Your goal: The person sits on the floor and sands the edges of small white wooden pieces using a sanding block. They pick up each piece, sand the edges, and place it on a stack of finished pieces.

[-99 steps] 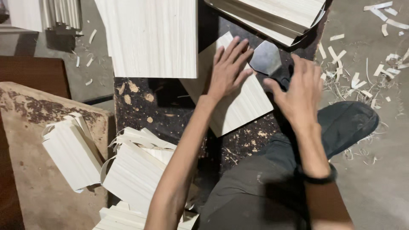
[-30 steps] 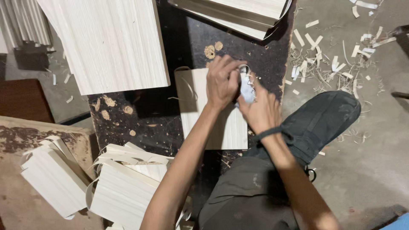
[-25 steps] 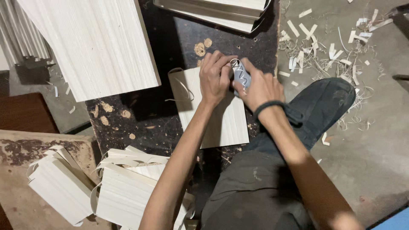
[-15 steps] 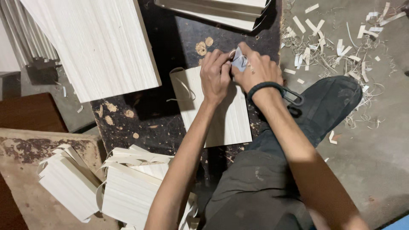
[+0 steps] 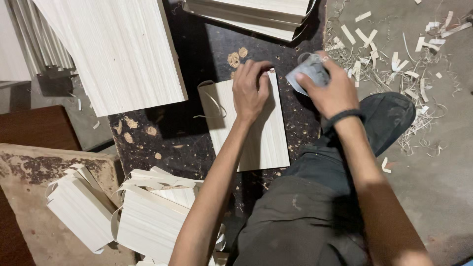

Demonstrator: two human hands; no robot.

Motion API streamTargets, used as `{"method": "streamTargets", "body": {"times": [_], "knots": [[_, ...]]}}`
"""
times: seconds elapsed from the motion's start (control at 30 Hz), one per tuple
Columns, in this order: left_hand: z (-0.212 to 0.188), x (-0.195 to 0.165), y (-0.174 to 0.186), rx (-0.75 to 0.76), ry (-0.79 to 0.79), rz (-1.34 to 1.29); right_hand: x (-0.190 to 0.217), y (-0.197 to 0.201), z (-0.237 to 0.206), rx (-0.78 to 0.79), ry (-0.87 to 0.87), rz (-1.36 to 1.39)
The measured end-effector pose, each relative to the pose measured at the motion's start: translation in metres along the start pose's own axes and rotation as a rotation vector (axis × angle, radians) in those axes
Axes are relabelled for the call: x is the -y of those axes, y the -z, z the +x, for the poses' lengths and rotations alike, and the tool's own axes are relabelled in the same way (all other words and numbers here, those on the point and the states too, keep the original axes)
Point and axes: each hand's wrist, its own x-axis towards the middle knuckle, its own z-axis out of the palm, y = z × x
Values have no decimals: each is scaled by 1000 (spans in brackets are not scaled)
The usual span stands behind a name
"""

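A pale wooden sheet (image 5: 266,138) lies flat on a dark, stained work surface (image 5: 182,143). My left hand (image 5: 250,91) presses on the sheet's upper part with curled fingers near its top edge. My right hand (image 5: 330,86) is just off the sheet's upper right corner, closed around a small grey metal tool (image 5: 308,74). A dark band circles that wrist. A thin curl of wood trim (image 5: 213,101) hangs at the sheet's upper left corner.
A large stack of pale sheets (image 5: 118,49) lies at upper left, another stack (image 5: 256,15) at the top. Bundles of sheets (image 5: 152,216) with loose strips sit at lower left beside a worn block (image 5: 29,197). Wood shavings (image 5: 394,54) litter the floor at right. My dark-trousered leg (image 5: 320,207) stretches right.
My right hand with the tool has moved away from my left hand to the right, off the sheet's top edge. The left hand stays pressed on the sheet.
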Motion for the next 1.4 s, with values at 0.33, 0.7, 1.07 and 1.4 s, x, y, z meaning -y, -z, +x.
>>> {"method": "streamTargets", "body": {"times": [0.33, 0.7, 1.07, 1.4], "knots": [[-1, 0, 0, 16, -89, 32, -35, -10, -70, 65, -178, 60], [12, 7, 9, 212, -144, -3, 13, -45, -117, 425, -13, -352], [-32, -8, 9, 847, -141, -184, 8, -84, -172, 790, 155, -166], [-42, -46, 53, 852, -374, 163, -48, -1, -167, 508, -48, 141]]}}
